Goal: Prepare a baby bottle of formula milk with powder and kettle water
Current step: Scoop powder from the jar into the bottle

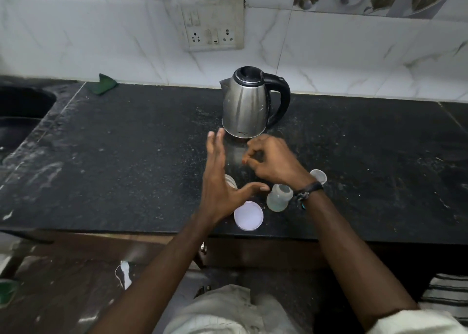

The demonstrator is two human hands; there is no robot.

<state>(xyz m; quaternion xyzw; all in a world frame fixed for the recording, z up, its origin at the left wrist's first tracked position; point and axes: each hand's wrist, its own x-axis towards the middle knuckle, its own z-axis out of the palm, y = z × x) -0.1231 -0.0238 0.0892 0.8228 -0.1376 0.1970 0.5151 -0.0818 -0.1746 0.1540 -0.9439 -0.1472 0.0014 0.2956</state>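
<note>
A steel kettle (245, 104) with a black handle stands at the back of the black counter (126, 156). In front of it my left hand (219, 179) is spread open, palm turned right, holding nothing. My right hand (272, 160) hovers beside it with fingers curled loosely; nothing shows in it. A clear baby bottle (278, 198) without its top stands under my right wrist. A white round lid (248, 216) lies near the counter's front edge. A small clear cap (319, 176) sits right of my wrist. Another clear piece (231, 181) is partly hidden behind my left hand.
A socket board (214, 27) hangs on the tiled wall behind the kettle. A green scrub pad (102, 83) lies at the back left, near the dark sink (22, 111). The counter's front edge runs just below the white lid.
</note>
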